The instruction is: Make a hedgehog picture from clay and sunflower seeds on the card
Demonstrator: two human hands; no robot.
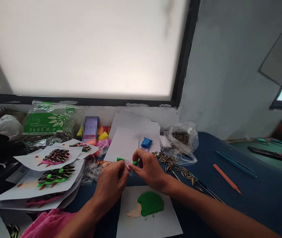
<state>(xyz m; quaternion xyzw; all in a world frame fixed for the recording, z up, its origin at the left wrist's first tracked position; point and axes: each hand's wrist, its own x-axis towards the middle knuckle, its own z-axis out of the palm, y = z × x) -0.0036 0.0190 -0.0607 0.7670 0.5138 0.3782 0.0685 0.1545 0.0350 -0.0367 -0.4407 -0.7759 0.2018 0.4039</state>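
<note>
My left hand (113, 177) is closed in a pinch, seen from the back. A clear wrapper with green clay (120, 159) shows just beyond its fingers, which partly hide it. Between the thumb and fingers of my right hand (149, 168) is a small lump of green clay (135, 163). Below both hands lies a white sheet (128, 228) with a hedgehog shape. Its rounded body is green clay (152, 203), its pointed face is beige clay (134, 212), and two small legs are drawn underneath.
Finished seed-covered hedgehog pictures (54, 178) are stacked at left, near a pink cloth (49, 223). Behind are white papers (123, 142), a blue clay packet (146, 142) and a bag of sunflower seeds (180, 137). Loose seeds (167, 159), tweezers (210, 191) and an orange tool (226, 178) lie rightward.
</note>
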